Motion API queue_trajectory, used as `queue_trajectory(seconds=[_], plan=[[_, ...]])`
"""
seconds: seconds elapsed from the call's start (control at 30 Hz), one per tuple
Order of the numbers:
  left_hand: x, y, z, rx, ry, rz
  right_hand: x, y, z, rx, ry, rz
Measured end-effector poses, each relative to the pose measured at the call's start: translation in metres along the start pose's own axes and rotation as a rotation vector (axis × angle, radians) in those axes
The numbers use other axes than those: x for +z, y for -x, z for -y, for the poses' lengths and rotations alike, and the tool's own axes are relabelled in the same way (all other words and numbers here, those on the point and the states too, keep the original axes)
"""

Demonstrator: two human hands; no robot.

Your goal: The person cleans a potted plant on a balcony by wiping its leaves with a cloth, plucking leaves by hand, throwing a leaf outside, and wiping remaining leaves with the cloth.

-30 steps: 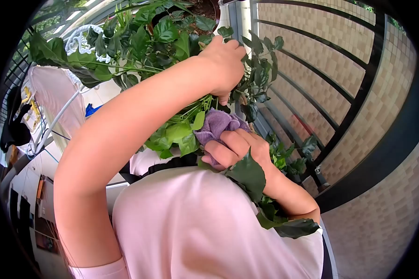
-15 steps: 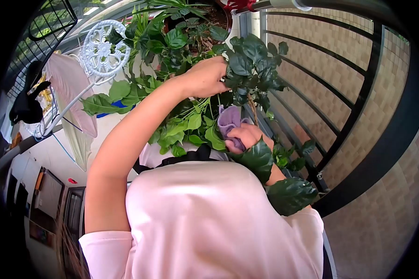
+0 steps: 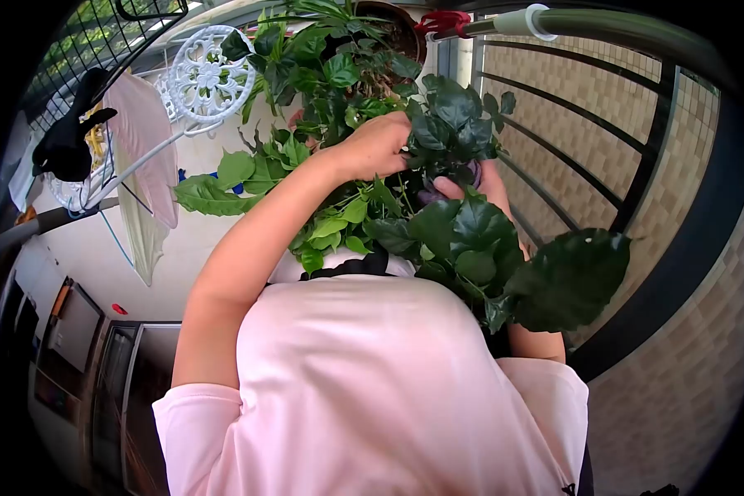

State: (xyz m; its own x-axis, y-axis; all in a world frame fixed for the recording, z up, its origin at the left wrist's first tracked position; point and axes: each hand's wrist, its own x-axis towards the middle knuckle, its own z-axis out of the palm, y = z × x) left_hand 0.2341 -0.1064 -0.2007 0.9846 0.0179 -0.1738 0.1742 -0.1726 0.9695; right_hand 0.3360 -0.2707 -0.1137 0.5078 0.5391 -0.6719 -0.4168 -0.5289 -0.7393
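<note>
A leafy potted plant [image 3: 364, 99] hangs over me, its dark leaves [image 3: 471, 240] drooping onto my pink shirt. My left hand [image 3: 376, 145] is raised into the foliage, fingers closed on a leafy stem. My right hand [image 3: 486, 183] is up behind the leaves and mostly hidden. It is closed on a purple cloth [image 3: 429, 197], of which only a sliver shows between the leaves. The two hands are close together, on either side of one dark leaf cluster [image 3: 455, 116].
The brown pot [image 3: 405, 29] sits at the top by a metal rail [image 3: 603, 25] with a red clip [image 3: 440, 21]. Black railing bars [image 3: 661, 124] and a tiled wall [image 3: 678, 388] stand at the right. A white ornate rack [image 3: 211, 74] with hanging laundry [image 3: 145, 140] is at the left.
My right hand has risen with the purple cloth from below the leaves to behind the dark cluster, near my left hand. More large leaves now cover my right forearm.
</note>
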Motion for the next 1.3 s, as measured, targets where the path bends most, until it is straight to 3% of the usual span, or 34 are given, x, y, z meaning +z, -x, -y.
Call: queue_trajectory(seconds=[0.1,0.13,0.23,0.27,0.37,0.4,0.5,0.53,0.63,0.67,0.77,0.83,0.97,1.07,1.2,1.3], plan=[[-0.001,-0.002,-0.004,0.015,0.058,-0.067,0.003,-0.012,-0.013,0.12,-0.121,0.079],[-0.003,-0.003,-0.004,0.008,0.083,-0.075,0.004,-0.012,-0.01,-0.024,0.246,0.023],[-0.002,-0.002,-0.003,-0.07,0.067,-0.105,0.009,-0.012,-0.017,-0.265,0.419,-0.092],[0.0,-0.002,-0.003,-0.105,0.046,-0.114,0.011,-0.008,-0.01,-0.189,0.434,-0.108],[0.004,0.0,-0.023,-0.165,-0.049,-0.463,0.019,-0.005,-0.019,-0.354,0.351,-0.209],[0.004,-0.001,-0.03,-0.182,-0.217,-0.519,0.017,-0.007,-0.033,-0.333,0.344,-0.224],[0.001,-0.003,-0.046,-0.259,-0.284,-0.59,0.023,-0.004,-0.04,-0.37,0.275,-0.308],[0.003,-0.002,-0.049,-0.285,-0.365,-0.622,0.027,-0.001,-0.037,-0.262,0.226,-0.343],[0.01,0.005,-0.047,-0.511,-0.067,-0.603,0.026,-0.007,-0.014,-0.064,-0.049,-0.257],[0.012,0.007,-0.047,-0.459,0.015,-0.697,0.031,-0.007,-0.017,-0.033,-0.201,-0.348],[0.01,0.014,-0.061,-0.477,0.237,-0.725,0.033,-0.01,-0.02,0.021,-0.355,-0.4],[0.011,0.021,-0.061,-0.253,-0.065,-0.533,0.033,-0.009,-0.013,-0.024,-0.249,-0.38],[0.023,0.024,-0.054,-0.317,0.391,-0.398,0.034,-0.012,-0.018,-0.062,0.008,-0.289],[0.003,0.028,-0.058,-0.396,0.867,-0.272,0.036,-0.01,0.001,-0.331,0.402,-0.108],[-0.004,0.031,-0.061,-0.338,0.988,-0.208,0.034,-0.014,0.001,-0.472,0.74,0.094],[0.001,0.016,-0.063,-0.512,1.105,-0.538,0.041,-0.007,0.008,-0.43,0.791,0.105]])
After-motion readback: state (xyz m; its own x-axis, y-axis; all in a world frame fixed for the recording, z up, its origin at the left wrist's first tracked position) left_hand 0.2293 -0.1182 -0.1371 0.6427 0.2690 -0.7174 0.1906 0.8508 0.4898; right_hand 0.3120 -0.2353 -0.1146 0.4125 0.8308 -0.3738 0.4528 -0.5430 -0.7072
